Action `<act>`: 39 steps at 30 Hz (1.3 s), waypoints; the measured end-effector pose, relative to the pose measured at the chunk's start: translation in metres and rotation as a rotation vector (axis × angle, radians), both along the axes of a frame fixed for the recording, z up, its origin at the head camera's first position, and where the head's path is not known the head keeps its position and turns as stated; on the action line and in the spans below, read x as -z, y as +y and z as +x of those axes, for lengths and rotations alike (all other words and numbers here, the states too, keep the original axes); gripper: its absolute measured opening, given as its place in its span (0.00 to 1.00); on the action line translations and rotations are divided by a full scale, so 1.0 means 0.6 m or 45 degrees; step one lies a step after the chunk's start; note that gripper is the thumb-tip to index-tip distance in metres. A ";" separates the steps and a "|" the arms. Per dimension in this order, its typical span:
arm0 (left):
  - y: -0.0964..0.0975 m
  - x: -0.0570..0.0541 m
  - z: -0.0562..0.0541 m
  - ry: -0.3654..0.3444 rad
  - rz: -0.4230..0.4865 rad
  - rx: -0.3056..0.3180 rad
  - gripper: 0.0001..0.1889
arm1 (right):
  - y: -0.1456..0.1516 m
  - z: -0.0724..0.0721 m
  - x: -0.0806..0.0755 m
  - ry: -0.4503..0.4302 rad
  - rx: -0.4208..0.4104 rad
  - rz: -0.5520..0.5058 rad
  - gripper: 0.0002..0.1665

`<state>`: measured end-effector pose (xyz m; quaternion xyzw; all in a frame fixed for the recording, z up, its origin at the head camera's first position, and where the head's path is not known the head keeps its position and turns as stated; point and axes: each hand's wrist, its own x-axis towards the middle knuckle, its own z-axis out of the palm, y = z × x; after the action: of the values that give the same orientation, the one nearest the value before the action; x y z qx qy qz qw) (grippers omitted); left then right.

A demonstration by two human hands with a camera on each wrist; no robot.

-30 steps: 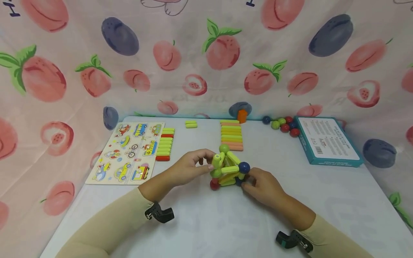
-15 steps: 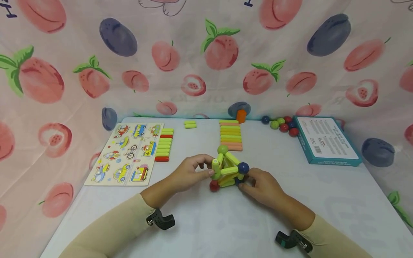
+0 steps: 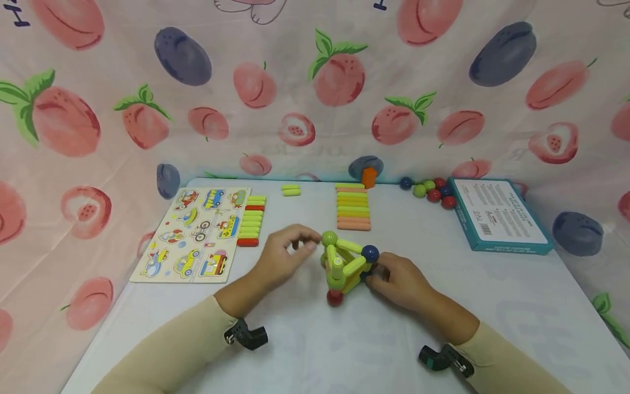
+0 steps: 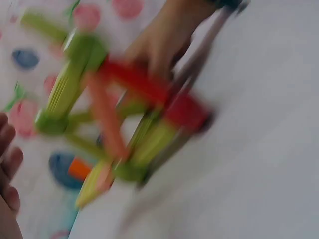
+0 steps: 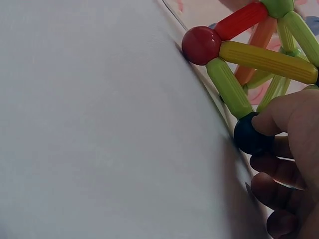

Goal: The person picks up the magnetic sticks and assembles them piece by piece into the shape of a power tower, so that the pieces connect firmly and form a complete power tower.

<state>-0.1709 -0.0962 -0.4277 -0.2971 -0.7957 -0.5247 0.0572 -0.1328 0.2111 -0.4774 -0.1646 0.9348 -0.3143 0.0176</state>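
A frame of magnetic rods and balls (image 3: 353,267) stands on the table between the hands, with a red ball (image 5: 201,45) at one lower corner. My right hand (image 3: 406,285) pinches a dark blue ball (image 5: 252,134) at the frame's lower right between thumb and fingers. My left hand (image 3: 283,256) is at the frame's left, fingers loosely bent, fingertips close to a green ball (image 3: 329,238). In the left wrist view, its fingers (image 4: 12,164) are apart from the frame, which is blurred there. One green rod (image 3: 337,266) points up from a near green corner.
A picture puzzle board (image 3: 197,235) lies at left beside a column of green and red rods (image 3: 251,221). Farther back are two green rods (image 3: 291,190), a row of mixed rods (image 3: 353,207), an orange block (image 3: 369,178), several loose balls (image 3: 433,195) and a teal box (image 3: 501,216).
The frame has turned: its red ball has swung nearer and slightly right, its top green ball leftward. My left thumb has come away from the frame; the right hand keeps its pinch.
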 end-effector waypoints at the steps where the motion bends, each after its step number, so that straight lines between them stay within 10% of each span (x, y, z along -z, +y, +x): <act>1: -0.008 0.003 -0.025 0.016 -0.033 -0.081 0.10 | 0.000 0.000 0.000 -0.001 -0.002 0.000 0.14; 5: -0.031 0.022 -0.138 0.030 -0.430 -0.365 0.14 | 0.003 -0.001 0.001 0.022 -0.009 0.007 0.13; 9: -0.044 0.045 -0.223 0.052 -0.899 -0.460 0.22 | 0.004 -0.003 0.003 0.017 -0.027 -0.005 0.14; 18: -0.053 0.066 -0.290 0.168 -1.242 -0.483 0.15 | -0.002 -0.007 0.003 0.022 -0.059 -0.009 0.15; 24: -0.043 0.059 -0.275 0.045 -1.165 -0.318 0.18 | -0.002 -0.005 0.005 0.000 -0.055 0.000 0.14; 32: -0.009 0.006 -0.165 -0.497 -0.103 0.204 0.15 | 0.001 -0.003 0.006 0.004 -0.055 -0.003 0.15; 39: 0.005 -0.021 -0.092 -0.583 0.098 0.475 0.15 | 0.003 -0.001 0.007 0.030 -0.044 -0.003 0.15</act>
<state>-0.2260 -0.0934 -0.4148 -0.3099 -0.6990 -0.6093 -0.2099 -0.1333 0.2127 -0.4816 -0.1843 0.9316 -0.3132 0.0117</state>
